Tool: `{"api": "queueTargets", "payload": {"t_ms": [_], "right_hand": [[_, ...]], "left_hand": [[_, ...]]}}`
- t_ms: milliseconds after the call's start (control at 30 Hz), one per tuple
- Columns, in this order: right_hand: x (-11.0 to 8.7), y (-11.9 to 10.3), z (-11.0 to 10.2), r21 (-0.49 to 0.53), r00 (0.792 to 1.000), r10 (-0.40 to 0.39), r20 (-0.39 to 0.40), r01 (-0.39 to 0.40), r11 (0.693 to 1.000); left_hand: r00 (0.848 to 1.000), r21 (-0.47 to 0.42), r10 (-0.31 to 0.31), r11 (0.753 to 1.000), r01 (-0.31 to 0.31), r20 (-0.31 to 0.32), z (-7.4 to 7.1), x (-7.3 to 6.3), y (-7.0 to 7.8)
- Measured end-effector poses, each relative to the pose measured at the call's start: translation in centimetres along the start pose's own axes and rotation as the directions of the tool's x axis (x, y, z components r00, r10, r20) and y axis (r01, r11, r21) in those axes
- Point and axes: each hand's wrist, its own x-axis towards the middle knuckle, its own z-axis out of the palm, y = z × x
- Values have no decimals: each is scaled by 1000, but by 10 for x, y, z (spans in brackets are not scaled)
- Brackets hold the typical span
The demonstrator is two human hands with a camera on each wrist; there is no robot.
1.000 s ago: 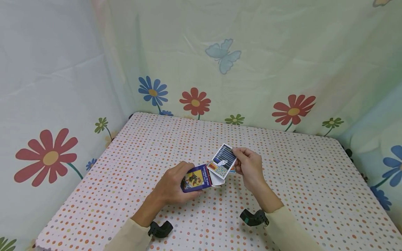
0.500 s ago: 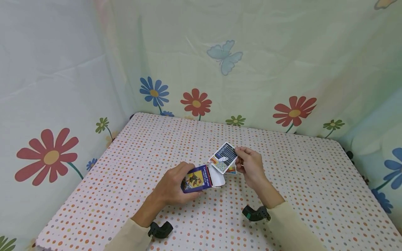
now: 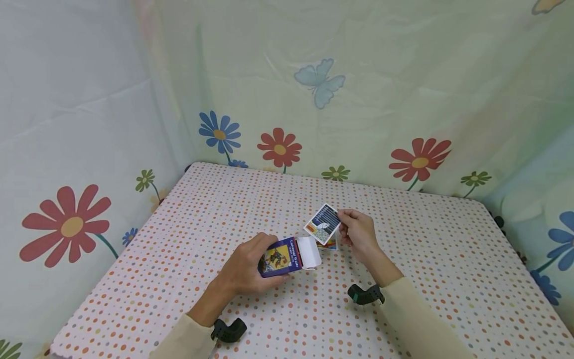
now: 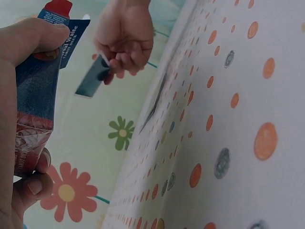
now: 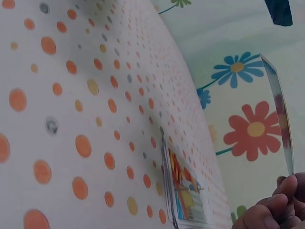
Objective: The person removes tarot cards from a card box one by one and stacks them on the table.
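My left hand (image 3: pixel 244 264) grips a purple tarot card box (image 3: pixel 279 257) by its sides, its opened white end flap (image 3: pixel 309 253) facing right. Between thumb and fingers, my right hand (image 3: pixel 360 233) pinches a tarot card (image 3: pixel 324 223) with a dark striped picture and a white border. Below that card, a few cards (image 3: pixel 331 244) lie on the tablecloth, partly covered by it in the head view. The right wrist view shows them as a thin, colourful pile (image 5: pixel 190 191), with the pinched card (image 5: pixel 280 114) nearly edge-on above the cloth.
A white tablecloth (image 3: pixel 215 209) with orange and grey dots covers the table. Behind it hangs a curtain (image 3: pixel 381 89) printed with flowers and a butterfly. A black wrist device (image 3: pixel 229 330) sits at the left cuff, and a second black device (image 3: pixel 365 294) at the right.
The right hand has drawn the card away from the box's open end, up and to the right. More of the white flap and the cards on the cloth now shows. The left hand stays put.
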Motion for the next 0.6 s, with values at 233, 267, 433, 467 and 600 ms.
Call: {"api": "queueTargets", "payload": {"t_ms": [233, 267, 433, 467, 600], "right_hand": [[15, 9, -4, -232, 994, -12, -105, -12, 973], [16, 10, -4, -266, 993, -23, -117, -9, 964], [24, 14, -7, -364, 990, -55, -128, 5, 931], [25, 15, -8, -366, 991, -58, -118, 11, 931], [31, 16, -10, -399, 994, -84, -69, 50, 916]], "left_hand": [[1000, -6, 11, 1000, -11, -7, -1, 0, -1], [1000, -6, 11, 1000, -11, -7, -1, 0, -1], [1000, -1, 15, 1000, -15, -5, -1, 0, 0], [1000, 0, 15, 1000, -15, -5, -1, 0, 0], [1000, 1, 12, 1000, -12, -6, 0, 1, 0]]}}
